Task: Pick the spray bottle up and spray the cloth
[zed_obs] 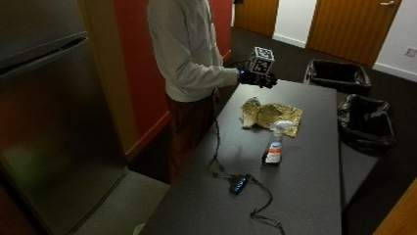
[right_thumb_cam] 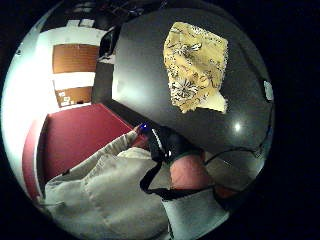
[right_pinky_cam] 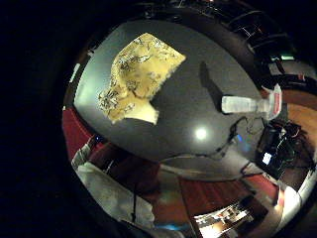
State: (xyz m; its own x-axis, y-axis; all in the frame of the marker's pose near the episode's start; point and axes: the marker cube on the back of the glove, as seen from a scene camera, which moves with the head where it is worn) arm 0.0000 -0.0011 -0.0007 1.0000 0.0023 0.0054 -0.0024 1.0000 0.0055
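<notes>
The gloved right hand [zed_obs: 258,78] hovers above the counter's [zed_obs: 306,196] far end, fingers unclear, holding nothing; the upright spray bottle [zed_obs: 274,145] stands beyond the cloth [zed_obs: 272,116].

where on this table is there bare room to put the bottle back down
Bare tabletop lies past the spray bottle toward the far long edge, and beyond the cloth toward the bins. Crowded: the near edge, where a cable and small box trail.
</notes>
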